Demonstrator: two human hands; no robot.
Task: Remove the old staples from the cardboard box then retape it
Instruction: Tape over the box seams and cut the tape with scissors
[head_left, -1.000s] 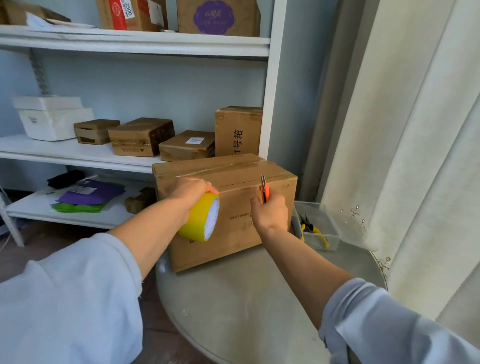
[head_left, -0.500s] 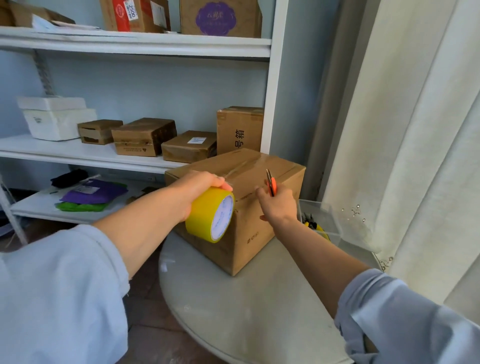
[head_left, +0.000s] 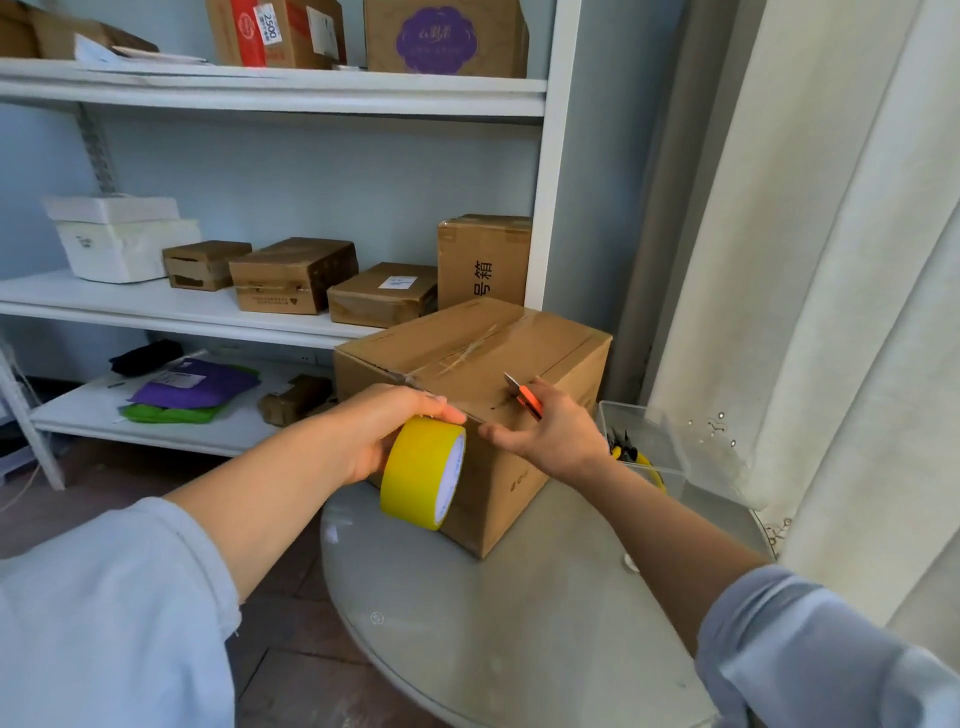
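Note:
A brown cardboard box (head_left: 540, 358) stands on a round grey table (head_left: 519, 623), turned with one corner toward me; clear tape runs along its top seam. My left hand (head_left: 384, 431) grips a yellow tape roll (head_left: 422, 472) held against the box's near upper edge. My right hand (head_left: 545, 436) holds small orange-handled scissors (head_left: 525, 397) with the blades pointing up over the box top, while its fingers reach toward the roll at the box edge.
A clear plastic tub (head_left: 649, 447) with yellow-handled pliers sits right of the box. White shelves (head_left: 156, 306) behind carry several cardboard boxes and a white foam box (head_left: 119, 239). A pale curtain (head_left: 831, 260) hangs at the right.
The box has been turned so a corner faces me. Both hands shifted with it; the roll and my right fingers now meet at the near top edge.

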